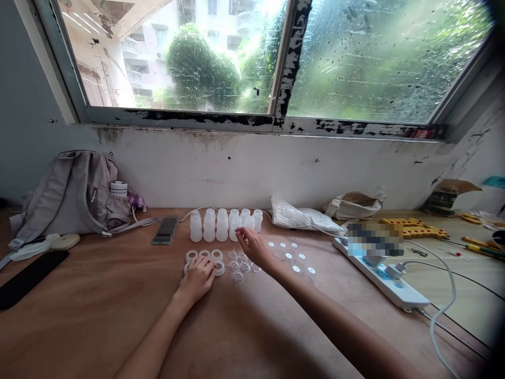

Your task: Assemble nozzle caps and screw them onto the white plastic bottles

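Note:
My left hand (200, 275) lies palm down over white rings (216, 255) grouped on the wooden table, its fingers spread loosely and partly hiding several of them. My right hand (252, 246) hovers in front of a row of frosted white bottles (222, 225), fingers slightly bent and apart, with nothing visible in them. The bottles stand upright; the hand covers the lower part of some at the right end. Small clear round pieces (238, 276) lie between my hands, just below the right one. Small clear pieces with white discs (295, 269) are spread beyond my right forearm.
A grey backpack (84, 195) stands at the left against the wall, with a black flat case (31, 279) in front. A phone-like object (164, 230) lies left of the bottles. White plastic packaging (303, 217) and a power strip (406, 297) with cables occupy the right.

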`<state>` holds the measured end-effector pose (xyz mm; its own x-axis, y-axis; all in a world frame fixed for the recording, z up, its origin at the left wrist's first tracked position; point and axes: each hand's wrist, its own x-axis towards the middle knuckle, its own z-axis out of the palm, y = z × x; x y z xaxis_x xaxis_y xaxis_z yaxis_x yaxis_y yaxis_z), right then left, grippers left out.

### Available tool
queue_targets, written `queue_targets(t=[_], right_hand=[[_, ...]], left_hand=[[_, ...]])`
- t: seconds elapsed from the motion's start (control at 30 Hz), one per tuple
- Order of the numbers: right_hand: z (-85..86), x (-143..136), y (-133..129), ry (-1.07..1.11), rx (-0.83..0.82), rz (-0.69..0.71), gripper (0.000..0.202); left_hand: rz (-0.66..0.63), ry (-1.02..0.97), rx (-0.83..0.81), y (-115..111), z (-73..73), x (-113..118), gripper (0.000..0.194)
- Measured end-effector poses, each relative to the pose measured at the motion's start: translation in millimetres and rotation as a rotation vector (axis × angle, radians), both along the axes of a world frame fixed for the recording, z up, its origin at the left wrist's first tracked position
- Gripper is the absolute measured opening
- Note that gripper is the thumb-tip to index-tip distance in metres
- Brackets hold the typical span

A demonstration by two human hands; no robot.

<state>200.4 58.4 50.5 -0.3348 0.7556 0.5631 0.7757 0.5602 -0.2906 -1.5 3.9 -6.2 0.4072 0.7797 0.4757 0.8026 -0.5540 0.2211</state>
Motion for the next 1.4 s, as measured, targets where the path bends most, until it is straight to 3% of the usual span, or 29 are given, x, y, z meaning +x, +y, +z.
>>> queue_targets(t=[0.13, 0.27, 0.47, 0.67, 0.8, 0.97, 1.1, 1.23, 1.4], right_hand=[[-33.6, 25, -38, 0.008, -0.139, 0.034, 0.025], [-59.0, 34, -54, 0.010, -0.282, 0.055, 0.021], [-71.7, 25, -55, 0.020, -0.257, 0.096, 0.014], [-76.2, 32, -54, 0.248, -0.246, 0.106, 0.010], [-72.2, 37, -55, 0.436, -0.211, 0.093, 0.015], [-67.6, 36, -61, 0.471, -0.087, 0.042, 0.015], [-68.5, 32, -68, 0.432, 0.013, 0.064, 0.019], [-67.1, 28, -74, 0.385, 0.038, 0.082, 0.021], [-61.2, 26, -79, 0.478, -0.102, 0.139, 0.029]], left_hand=[[0.013, -0.029, -0.006, 3, 5.8, -4, 0.016], [0.033, -0.050, -0.026, 4, 13.0, -2, 0.016], [0.034, 0.080, -0.001, 2, 12.5, 12, 0.016], [0.056, 0.099, -0.003, 0, 8.0, 20, 0.010], [-0.014, -0.191, -0.083, -7, 17.4, 37, 0.014], [-0.112, -0.780, -0.528, -11, 19.2, 68, 0.025], [-0.093, -1.211, -0.776, -13, 11.7, 86, 0.036], [-0.129, -1.393, -0.959, -22, 12.6, 92, 0.046], [-0.200, -1.402, -0.985, -32, 17.8, 90, 0.037]])
